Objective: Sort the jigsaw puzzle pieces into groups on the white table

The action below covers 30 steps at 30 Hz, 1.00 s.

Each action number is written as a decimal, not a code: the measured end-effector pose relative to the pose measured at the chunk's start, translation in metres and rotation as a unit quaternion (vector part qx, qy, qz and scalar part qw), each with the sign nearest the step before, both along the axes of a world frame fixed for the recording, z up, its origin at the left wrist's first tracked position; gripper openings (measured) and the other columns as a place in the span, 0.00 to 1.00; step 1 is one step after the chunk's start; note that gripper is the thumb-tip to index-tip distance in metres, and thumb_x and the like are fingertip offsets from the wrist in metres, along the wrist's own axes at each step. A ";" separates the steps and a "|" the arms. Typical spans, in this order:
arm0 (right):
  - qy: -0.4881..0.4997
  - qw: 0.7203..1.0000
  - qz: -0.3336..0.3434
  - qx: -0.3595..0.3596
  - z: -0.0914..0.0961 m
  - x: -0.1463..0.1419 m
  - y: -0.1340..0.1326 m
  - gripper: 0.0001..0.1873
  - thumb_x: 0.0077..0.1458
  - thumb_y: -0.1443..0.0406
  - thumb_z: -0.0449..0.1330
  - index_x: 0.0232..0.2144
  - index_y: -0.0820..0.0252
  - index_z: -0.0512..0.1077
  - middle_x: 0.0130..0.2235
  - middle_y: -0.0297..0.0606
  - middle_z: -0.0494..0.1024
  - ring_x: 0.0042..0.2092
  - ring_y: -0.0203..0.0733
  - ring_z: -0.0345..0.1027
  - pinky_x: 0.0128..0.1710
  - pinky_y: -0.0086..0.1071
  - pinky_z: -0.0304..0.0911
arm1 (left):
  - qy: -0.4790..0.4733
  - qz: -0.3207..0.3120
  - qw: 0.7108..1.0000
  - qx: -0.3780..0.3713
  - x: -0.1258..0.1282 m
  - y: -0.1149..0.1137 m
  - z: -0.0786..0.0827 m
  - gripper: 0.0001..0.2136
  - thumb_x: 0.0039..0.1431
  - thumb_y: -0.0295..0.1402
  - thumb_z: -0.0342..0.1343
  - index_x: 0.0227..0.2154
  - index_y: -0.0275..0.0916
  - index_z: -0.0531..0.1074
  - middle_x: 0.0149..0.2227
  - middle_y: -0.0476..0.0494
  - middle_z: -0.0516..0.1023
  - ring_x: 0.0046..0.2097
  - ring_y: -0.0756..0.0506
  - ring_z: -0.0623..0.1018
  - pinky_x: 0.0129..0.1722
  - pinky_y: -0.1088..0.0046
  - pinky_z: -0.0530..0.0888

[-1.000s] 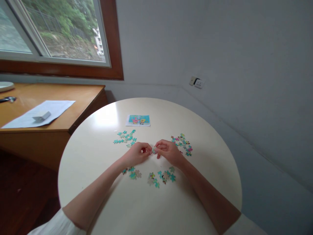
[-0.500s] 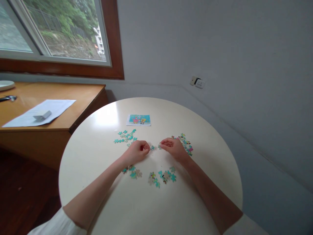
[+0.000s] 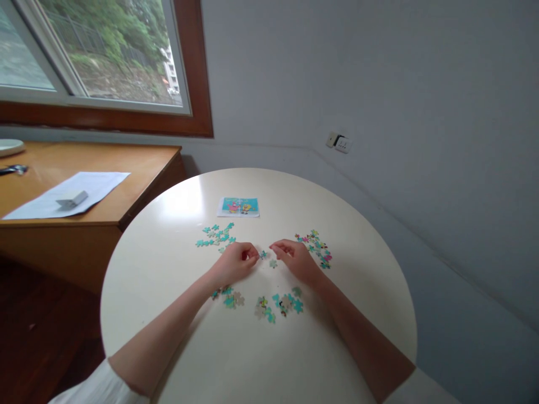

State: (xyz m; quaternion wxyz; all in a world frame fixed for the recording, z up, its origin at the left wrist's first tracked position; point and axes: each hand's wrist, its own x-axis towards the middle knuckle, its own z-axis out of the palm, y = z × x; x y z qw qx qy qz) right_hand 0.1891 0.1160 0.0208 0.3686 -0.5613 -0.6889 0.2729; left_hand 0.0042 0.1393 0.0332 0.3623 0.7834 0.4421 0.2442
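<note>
My left hand is closed in a pinch on a small blue-patterned puzzle piece over the middle of the table. Just right of it hovers my right hand, its thumb and forefinger slightly apart and nothing seen between them. Below those fingertips a pale puzzle piece lies on the white table. Nearer to me are loose clusters of puzzle pieces, teal, beige and yellow. My left wrist partly covers another cluster.
Mostly teal puzzle pieces are spread at the back left. Multicoloured pieces lie right of my right hand. A cartoon picture card rests at the back of the round table. A wooden desk holds paper.
My right hand has let go of the pale puzzle piece, which now lies a little closer to me. Its fingertips have shifted slightly left. My left hand stays almost still.
</note>
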 end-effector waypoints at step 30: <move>-0.177 0.979 -0.075 -0.075 -0.002 0.038 0.011 0.08 0.46 0.66 0.57 0.29 0.60 0.75 0.28 0.37 0.78 0.30 0.38 0.69 0.31 0.29 0.60 | 0.133 -0.223 0.952 0.161 0.005 -0.021 0.000 0.17 0.55 0.34 0.49 0.48 0.44 0.68 0.54 0.45 0.69 0.53 0.40 0.65 0.52 0.57 0.55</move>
